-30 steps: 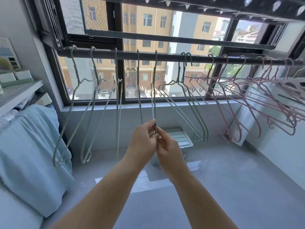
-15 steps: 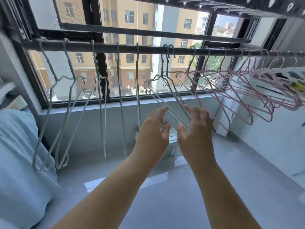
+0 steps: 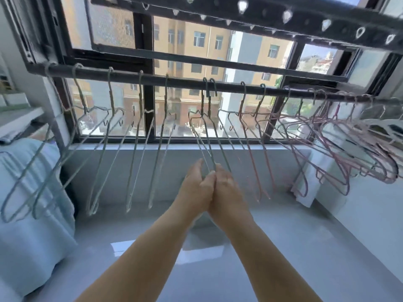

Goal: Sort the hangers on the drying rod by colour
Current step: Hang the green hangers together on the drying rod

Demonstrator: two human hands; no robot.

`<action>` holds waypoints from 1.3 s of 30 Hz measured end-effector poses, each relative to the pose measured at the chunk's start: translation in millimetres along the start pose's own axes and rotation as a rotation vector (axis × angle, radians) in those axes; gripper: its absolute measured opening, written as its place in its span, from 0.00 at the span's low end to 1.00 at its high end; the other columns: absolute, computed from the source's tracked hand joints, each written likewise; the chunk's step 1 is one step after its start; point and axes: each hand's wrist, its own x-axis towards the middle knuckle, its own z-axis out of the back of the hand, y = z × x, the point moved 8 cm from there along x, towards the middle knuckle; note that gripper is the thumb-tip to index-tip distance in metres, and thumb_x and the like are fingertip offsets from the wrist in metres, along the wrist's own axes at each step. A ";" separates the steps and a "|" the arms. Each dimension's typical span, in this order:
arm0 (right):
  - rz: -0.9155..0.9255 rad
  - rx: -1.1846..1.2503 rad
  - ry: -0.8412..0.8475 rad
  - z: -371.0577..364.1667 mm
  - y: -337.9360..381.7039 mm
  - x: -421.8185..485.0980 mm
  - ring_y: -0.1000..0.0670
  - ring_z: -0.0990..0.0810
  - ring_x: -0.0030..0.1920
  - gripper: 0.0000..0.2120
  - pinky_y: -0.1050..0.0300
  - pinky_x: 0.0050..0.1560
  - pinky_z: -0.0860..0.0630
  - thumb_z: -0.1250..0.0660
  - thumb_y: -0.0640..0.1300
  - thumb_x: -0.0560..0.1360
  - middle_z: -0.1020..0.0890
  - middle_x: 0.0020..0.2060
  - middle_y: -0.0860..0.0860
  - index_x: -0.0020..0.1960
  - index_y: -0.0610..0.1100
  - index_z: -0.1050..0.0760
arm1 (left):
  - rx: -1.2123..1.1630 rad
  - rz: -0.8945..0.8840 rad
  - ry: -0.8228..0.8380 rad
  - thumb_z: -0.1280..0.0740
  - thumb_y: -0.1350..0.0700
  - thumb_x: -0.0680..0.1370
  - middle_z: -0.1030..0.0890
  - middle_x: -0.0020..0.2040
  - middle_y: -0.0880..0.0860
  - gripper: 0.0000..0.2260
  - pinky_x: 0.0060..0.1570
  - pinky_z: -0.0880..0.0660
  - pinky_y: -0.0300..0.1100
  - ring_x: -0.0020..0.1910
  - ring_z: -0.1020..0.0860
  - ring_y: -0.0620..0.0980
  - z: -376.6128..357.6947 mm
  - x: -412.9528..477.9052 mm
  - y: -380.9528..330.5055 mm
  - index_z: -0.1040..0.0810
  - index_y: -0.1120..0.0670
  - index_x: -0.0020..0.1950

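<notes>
Mostly sorted, by the look of it: green hangers [image 3: 135, 153] grouped along the left and middle of the drying rod [image 3: 185, 80], pink hangers [image 3: 327, 149] bunched on the right. Left hand [image 3: 195, 188] and right hand [image 3: 226, 188] pressed together, both closed on the bottom of the rightmost green pair [image 3: 207, 138], hooks on the rod just beside the first pink. Probably only spacing or tidying left.

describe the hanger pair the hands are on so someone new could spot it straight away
Start at the dark rod across the window, green hangers at its left, pink at its right. Near the middle, two green hangers hang with hooks almost touching. They are the last green ones before the pink hangers, and the only ones pinched at the bottom by the left hand and right hand.
</notes>
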 end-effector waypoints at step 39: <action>-0.361 0.898 0.022 -62.3 -148.5 -49.7 0.52 0.31 0.26 0.16 0.57 0.38 0.31 0.45 0.39 0.79 0.32 0.19 0.55 0.38 0.43 0.21 | 0.224 0.288 0.166 0.42 0.64 0.77 0.33 0.67 0.53 0.22 0.58 0.33 0.41 0.64 0.31 0.51 -8.2 -10.2 131.7 0.38 0.53 0.70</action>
